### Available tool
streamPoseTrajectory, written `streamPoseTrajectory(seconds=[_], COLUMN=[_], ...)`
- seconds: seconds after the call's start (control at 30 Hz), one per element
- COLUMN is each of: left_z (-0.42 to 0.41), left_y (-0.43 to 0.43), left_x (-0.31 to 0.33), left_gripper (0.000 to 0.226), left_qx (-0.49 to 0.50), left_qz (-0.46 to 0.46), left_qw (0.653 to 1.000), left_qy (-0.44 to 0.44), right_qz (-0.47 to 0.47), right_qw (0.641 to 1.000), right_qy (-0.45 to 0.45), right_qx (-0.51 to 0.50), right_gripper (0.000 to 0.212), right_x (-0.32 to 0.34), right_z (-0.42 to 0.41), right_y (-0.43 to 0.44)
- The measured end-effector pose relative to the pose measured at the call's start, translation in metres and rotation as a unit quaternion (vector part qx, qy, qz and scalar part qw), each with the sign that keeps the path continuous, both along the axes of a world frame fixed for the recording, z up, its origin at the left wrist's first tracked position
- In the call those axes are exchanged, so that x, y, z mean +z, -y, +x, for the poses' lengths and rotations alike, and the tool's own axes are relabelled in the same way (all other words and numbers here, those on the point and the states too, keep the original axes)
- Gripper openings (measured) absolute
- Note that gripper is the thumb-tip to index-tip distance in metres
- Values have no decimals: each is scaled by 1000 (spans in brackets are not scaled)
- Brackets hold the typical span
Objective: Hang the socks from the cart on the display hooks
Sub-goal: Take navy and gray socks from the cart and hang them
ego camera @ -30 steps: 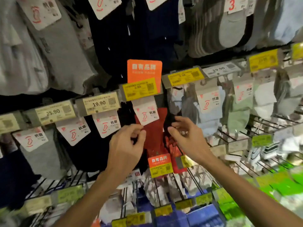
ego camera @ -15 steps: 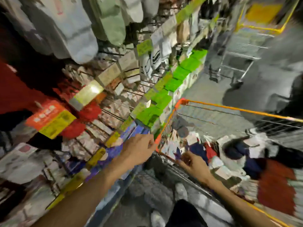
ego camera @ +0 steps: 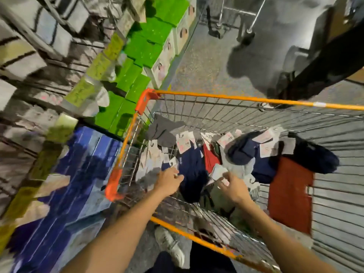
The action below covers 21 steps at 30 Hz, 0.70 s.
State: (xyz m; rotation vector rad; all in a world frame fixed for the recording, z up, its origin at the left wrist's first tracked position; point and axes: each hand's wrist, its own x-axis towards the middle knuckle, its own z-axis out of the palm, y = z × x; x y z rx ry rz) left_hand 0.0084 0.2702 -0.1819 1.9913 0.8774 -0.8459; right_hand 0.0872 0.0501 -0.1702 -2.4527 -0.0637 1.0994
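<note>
- Left hand (ego camera: 170, 181) is seen lowered into the cart (ego camera: 216, 94), fingers bent over the navy sock (ego camera: 192, 170); whether the fabric is actually gripped cannot be told through the blur.
- Right hand (ego camera: 233, 187) is held just beside it, fingers curled, and a pale paper label (ego camera: 225, 181) appears to be pinched between thumb and fingertips.
- Socks are found loose in the wire basket: a grey pair (ego camera: 163, 129) at the far left corner, a red pair (ego camera: 210, 160) in the middle, and a dark pair (ego camera: 313, 156) to the right, with white cards scattered among them.
- The step in hand is judged to be picking the next pair out of the cart; nothing is being hung at this moment.
- For the next move, one carded pair would need to be separated from the heap, lifted clear of the rim, and its card hole lined up with a matching hook.
- The display rack (ego camera: 39, 46) on the left is heavily smeared, so individual hooks and price tags cannot be made out.
- A large red item (ego camera: 289, 194) at the right cannot be identified.
- The basket's right side is cut off by the frame edge.
</note>
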Motion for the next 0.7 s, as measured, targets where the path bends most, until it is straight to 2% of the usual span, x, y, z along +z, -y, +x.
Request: streamPoseTrajectory(seconds=[0.07, 0.17, 0.23, 0.3, 0.33, 0.5, 0.57, 0.7], left_z=[19, 46, 62, 72, 76, 84, 87, 94], left_y=[4, 7, 9, 12, 15, 17, 19, 24], left_x=[-21, -56, -80, -100, -108, -139, -143, -150], left_gripper=[40, 49, 56, 52, 47, 69, 67, 39], left_qx=[51, 118, 163, 207, 224, 241, 257, 310], left_qz=[-15, -29, -33, -48, -53, -27, -25, -65], left_qw=[998, 992, 985, 977, 973, 969, 965, 949], left_qy=[-17, -33, -36, -28, -30, -43, -44, -9], right_qz=[-11, -17, -30, -56, -65, -68, -96, -143], right_qw=[1000, 1000, 998, 992, 987, 963, 953, 944], right_qy=[-18, -13, 15, 31, 45, 173, 201, 222], right_qx=[0, 2, 47, 113, 140, 194, 208, 196], right_gripper=[45, 51, 47, 46, 48, 48, 57, 71], right_x=[-24, -60, -82, -100, -108, -134, -137, -136], right_z=[20, 45, 57, 63, 66, 77, 91, 120], right_y=[-2, -5, -9, -14, -17, -28, -29, -27])
